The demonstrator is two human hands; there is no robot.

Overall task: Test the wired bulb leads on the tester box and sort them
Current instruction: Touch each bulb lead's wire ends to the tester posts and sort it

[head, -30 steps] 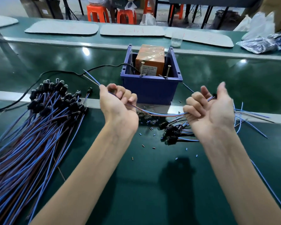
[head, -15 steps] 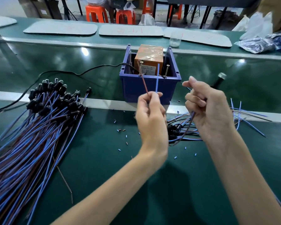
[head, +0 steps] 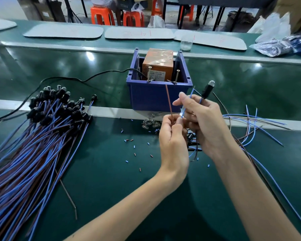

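Both hands are raised together just right of the middle of the frame, in front of the blue bin. The left hand pinches a brown wire between thumb and fingers; the wire stands nearly upright, and its tip lies across the bin's front wall, below the rim. The right hand is curled round the same lead: it pinches the blue wire, which tilts up to the right, and the bulb in its black holder sticks out above the knuckles. The two hands touch at the fingertips.

Inside the bin sits an orange box. Two screws stand upright at the near rim, one left and one right. Neither wire touches a screw. A black cable runs from the bin off to the left edge.

A big bundle of leads, blue and brown with black bulb heads at the top, fills the lower left of the green surface. Loose wires lie spread to the right of the hands, and more bulb heads are partly hidden under them. Small bits of insulation are scattered in the middle.

Along the top are grey mats, a clear cup, plastic bags at the upper right and orange stools
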